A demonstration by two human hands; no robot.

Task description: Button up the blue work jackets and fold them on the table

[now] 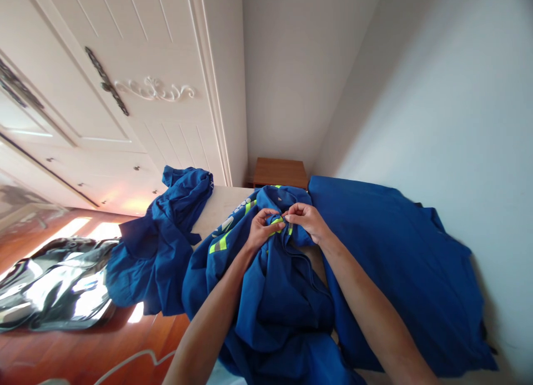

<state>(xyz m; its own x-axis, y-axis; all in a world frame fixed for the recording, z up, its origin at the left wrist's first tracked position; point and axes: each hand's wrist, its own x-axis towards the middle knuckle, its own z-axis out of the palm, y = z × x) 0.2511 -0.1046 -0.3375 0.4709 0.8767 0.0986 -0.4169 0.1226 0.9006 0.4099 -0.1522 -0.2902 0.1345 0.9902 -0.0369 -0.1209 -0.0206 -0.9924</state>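
In front of me lies a bunched blue work jacket (270, 301) with yellow-green and grey reflective strips. My left hand (265, 228) pinches its fabric near the upper middle, beside a bright strip. Close against it, my right hand (303, 218) pinches the same spot from the other side, fingertips nearly meeting. Whatever small part sits between the fingertips is hidden. Light-coloured lettering runs along the jacket's left side. Just left of the jacket is another crumpled blue garment (162, 246), and to its right a blue cloth (387, 263) is spread out.
A pale surface (222, 199) shows between the garments. Behind stands a small brown wooden cabinet (280, 171). White wardrobe doors (166, 57) rise at the left, a plain wall (470, 124) at the right. On the wooden floor (154, 340) are an open suitcase-like bag (58, 285) and a white cable (125, 363).
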